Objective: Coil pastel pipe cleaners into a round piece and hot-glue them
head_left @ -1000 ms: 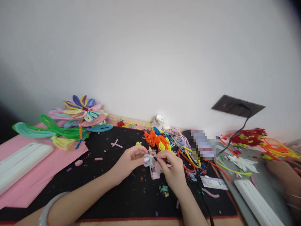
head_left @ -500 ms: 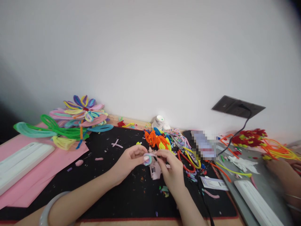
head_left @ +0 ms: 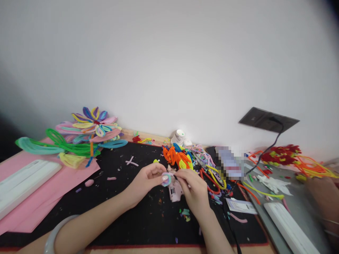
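Between my two hands is a small pastel fuzzy piece (head_left: 166,179), coloured pink, blue and mint. My left hand (head_left: 145,180) pinches it from the left with thumb and fingers. On its right edge the closed fingertips of my right hand (head_left: 192,187) meet it; a small dark bit shows at those fingertips, too small to make out. A pale pink device (head_left: 174,192) lies on the black mat (head_left: 119,218) just below and between my hands. Behind them sit bundles of orange loops (head_left: 174,157) and a heap of coloured fuzzy stems (head_left: 202,157).
Pink sheets (head_left: 50,197) bear a white case (head_left: 26,183) and a fuzzy flower (head_left: 96,123) at left. A phone (head_left: 229,162), white cup (head_left: 178,137) and cable (head_left: 267,148) lie beyond. Another person's hand (head_left: 317,197) is at far right, near another white case (head_left: 291,225).
My right hand's fingers have shifted slightly at the fuzzy piece. The other person's hand has moved and blurred at far right. My left hand stays in place.
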Tool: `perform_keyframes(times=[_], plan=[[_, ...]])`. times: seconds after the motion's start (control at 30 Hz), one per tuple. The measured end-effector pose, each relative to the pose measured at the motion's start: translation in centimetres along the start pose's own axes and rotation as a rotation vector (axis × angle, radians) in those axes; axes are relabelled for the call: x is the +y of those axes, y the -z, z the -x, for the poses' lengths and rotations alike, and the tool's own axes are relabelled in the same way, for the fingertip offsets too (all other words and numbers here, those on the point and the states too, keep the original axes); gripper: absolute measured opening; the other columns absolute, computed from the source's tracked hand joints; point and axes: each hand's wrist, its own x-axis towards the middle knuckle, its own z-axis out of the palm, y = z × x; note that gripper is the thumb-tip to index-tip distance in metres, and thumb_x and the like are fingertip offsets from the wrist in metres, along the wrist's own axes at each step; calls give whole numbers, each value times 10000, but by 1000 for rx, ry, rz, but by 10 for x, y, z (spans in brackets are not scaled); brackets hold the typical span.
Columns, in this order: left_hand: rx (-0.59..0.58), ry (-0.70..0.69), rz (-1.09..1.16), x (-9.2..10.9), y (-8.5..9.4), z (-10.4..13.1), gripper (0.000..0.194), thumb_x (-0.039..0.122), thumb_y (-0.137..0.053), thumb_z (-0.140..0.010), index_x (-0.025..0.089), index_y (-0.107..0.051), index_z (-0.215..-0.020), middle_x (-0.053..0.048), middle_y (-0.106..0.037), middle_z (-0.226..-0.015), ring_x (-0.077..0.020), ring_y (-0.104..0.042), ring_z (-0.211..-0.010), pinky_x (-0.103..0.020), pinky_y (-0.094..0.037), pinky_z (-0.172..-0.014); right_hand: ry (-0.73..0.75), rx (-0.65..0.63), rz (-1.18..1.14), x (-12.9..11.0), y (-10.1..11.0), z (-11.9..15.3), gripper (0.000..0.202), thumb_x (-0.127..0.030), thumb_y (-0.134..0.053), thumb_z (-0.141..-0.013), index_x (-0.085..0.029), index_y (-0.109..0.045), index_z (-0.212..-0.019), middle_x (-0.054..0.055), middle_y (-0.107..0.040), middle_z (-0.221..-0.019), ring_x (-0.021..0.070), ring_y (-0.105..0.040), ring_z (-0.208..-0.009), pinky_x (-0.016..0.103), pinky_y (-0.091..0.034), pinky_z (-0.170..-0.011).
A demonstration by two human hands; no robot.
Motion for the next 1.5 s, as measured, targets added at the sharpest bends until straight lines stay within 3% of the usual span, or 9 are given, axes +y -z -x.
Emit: perform_keyframes(times=[0.3,0.6,1.5], plan=[[-8,14,38,1,-3,1,177,262,-783,-728,175,-662,-822,2,-660,-789,-127,-583,-752,-250,-440,-722,-19,71,72,-5,-7,4,201,-112,-500,-925,-241,-652,-946,62,-721,-869,187,-686,-815,321,-572,-755],[35,52,139,6,-5,2,228,273,-822,-678,167,-665,-804,-3,-683,-787,-130,-598,-775,-251,-446,-735,4,127,-29,-9,-7,-2,182,-74,-564,-882,-224,-669,-883,48,-720,-825,184,-695,-767,304,-584,-718],[144,35,278,-1,2,-1,142,201,-768,-759,181,-666,-856,3,-658,-824,-104,-594,-810,-223,-478,-780,38,41,70,-7,-24,8,253,-139,-600,-878,-190,-667,-1116,102,-736,-1024,224,-696,-965,354,-601,-850]])
